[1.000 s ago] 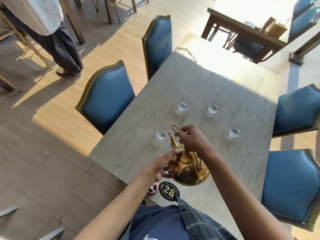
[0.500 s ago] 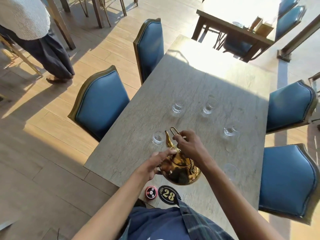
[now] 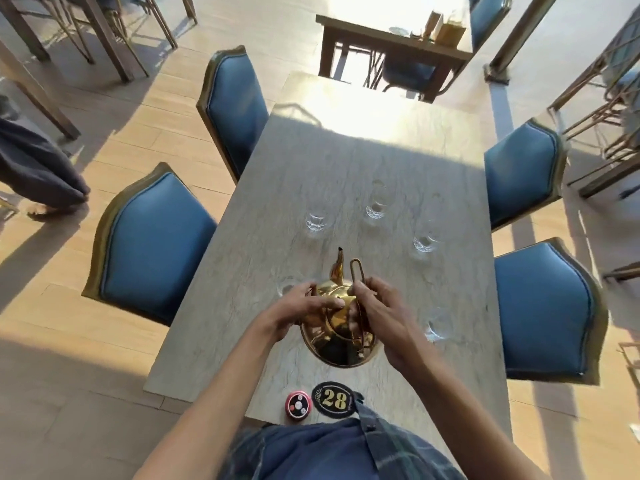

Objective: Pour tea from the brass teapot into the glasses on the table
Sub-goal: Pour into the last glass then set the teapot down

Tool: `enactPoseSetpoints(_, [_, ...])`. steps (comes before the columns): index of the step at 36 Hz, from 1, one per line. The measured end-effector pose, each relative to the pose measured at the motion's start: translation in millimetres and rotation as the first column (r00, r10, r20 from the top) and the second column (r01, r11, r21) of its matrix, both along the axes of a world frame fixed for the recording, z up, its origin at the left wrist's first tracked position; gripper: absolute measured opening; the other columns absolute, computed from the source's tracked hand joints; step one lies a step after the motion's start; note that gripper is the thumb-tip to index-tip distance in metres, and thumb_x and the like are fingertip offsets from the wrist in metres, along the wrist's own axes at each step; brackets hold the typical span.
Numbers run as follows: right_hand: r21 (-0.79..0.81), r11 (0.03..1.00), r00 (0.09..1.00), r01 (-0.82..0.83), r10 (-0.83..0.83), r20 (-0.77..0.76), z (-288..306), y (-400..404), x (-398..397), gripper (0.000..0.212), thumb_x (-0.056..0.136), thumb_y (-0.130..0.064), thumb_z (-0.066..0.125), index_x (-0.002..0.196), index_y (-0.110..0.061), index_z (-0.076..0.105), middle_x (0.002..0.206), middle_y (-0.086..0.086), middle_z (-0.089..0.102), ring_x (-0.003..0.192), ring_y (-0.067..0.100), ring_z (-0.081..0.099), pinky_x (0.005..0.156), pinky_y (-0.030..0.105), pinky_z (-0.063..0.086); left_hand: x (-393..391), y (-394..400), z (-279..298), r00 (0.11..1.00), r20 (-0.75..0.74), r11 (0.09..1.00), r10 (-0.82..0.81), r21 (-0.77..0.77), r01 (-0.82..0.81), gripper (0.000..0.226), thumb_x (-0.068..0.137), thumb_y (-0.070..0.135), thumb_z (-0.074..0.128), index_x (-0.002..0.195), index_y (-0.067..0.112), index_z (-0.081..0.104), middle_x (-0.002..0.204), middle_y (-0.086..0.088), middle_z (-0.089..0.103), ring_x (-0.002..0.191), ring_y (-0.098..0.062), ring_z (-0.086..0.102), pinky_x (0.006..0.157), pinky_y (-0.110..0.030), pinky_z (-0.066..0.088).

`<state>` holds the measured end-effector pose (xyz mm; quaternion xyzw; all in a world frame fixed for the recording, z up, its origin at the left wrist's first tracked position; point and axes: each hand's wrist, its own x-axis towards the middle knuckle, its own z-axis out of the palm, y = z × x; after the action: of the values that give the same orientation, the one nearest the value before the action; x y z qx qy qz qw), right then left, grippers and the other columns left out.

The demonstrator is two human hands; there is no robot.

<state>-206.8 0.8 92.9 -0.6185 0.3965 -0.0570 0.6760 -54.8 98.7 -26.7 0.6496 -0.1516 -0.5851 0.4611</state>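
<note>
The brass teapot (image 3: 341, 344) sits on the grey table (image 3: 374, 161) near its front edge, spout pointing away from me. My right hand (image 3: 377, 306) grips the teapot's wire handle, which stands up. My left hand (image 3: 304, 308) rests its fingers on the lid. Several clear glasses stand around the pot: one (image 3: 317, 221) beyond it to the left, one (image 3: 377, 207) at the back, one (image 3: 426, 242) to the right, one (image 3: 437, 329) near my right wrist, and one (image 3: 285, 287) partly hidden behind my left hand.
A black "28" table marker (image 3: 333, 399) and a round red call button (image 3: 298, 404) lie at the front edge. Blue chairs flank the table: two on the left (image 3: 152, 244) and two on the right (image 3: 543, 306). A person's legs (image 3: 38, 168) are far left; another table (image 3: 391, 46) stands beyond.
The view has swung so the table sits straight ahead. The teapot's spout has turned from pointing left-forward to straight away from me. Both hands stay on the pot.
</note>
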Motion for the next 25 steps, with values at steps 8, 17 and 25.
enactPoseSetpoints(8, [0.095,0.984,0.989,0.148,-0.149,0.006,-12,-6,-20,0.026,0.106,-0.019,0.046,0.107,0.005,0.056,0.066,0.002,0.062,0.057,0.015,0.061,0.055,0.023,0.053,-10,-27,-11,0.992,-0.084,0.993,-0.095,0.063,0.101,0.064,0.080,0.022,0.096,0.136,0.013,0.066,0.126,-0.017,0.079,0.100,-0.019,0.081,0.080,-0.028,0.065])
enactPoseSetpoints(17, [0.225,0.919,0.946,0.323,-0.319,-0.055,-46,-19,-27,0.020,0.104,-0.015,0.048,0.106,0.001,0.061,0.070,0.004,0.066,0.062,0.016,0.062,0.061,0.025,0.055,-45,-38,-37,0.991,-0.058,0.960,-0.116,0.251,0.127,0.043,0.086,0.055,0.086,0.112,0.022,0.076,0.098,0.001,0.083,0.100,-0.018,0.075,0.096,-0.039,0.054])
enactPoseSetpoints(25, [0.242,0.900,0.932,0.362,-0.352,-0.084,-69,-38,-19,0.019,0.104,-0.012,0.046,0.100,-0.003,0.062,0.068,0.003,0.068,0.058,0.011,0.064,0.056,0.021,0.053,-46,-56,-62,0.995,-0.094,0.937,-0.034,0.343,0.065,0.107,0.059,0.076,0.090,0.141,0.013,0.065,0.123,-0.007,0.081,0.118,-0.022,0.075,0.073,-0.031,0.053])
